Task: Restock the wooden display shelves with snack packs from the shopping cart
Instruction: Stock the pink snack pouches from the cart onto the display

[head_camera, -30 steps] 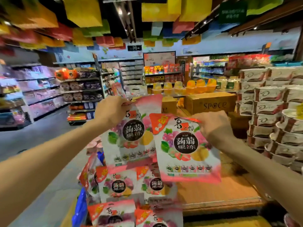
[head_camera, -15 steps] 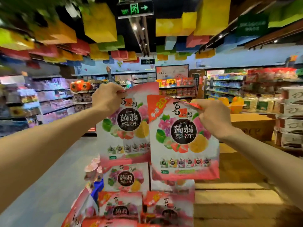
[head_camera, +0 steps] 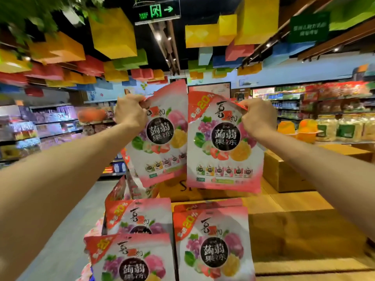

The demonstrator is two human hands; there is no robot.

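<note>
The stepped wooden display shelves (head_camera: 300,226) are seen filling the lower right, with cardboard boxes (head_camera: 284,171) set along their far edge. Against the near left edge of the shelves, rows of standing snack packs (head_camera: 213,246) are ranked one behind another, faces outward.

Both bare arms are stretched forward and upward from the lower corners, wrists raised above the shelf rows. The left hand (head_camera: 130,113) is curled, knuckles toward the camera, and is clamped on the top left corner of the left snack pack (head_camera: 160,136), which hangs tilted with its lower edge swung leftward. The right hand (head_camera: 258,118) is likewise curled and pinched onto the top right corner of the right snack pack (head_camera: 223,142), which hangs nearly upright. The two held packs are overlapped slightly along their inner edges, in the air over the back of the shelves.
</note>
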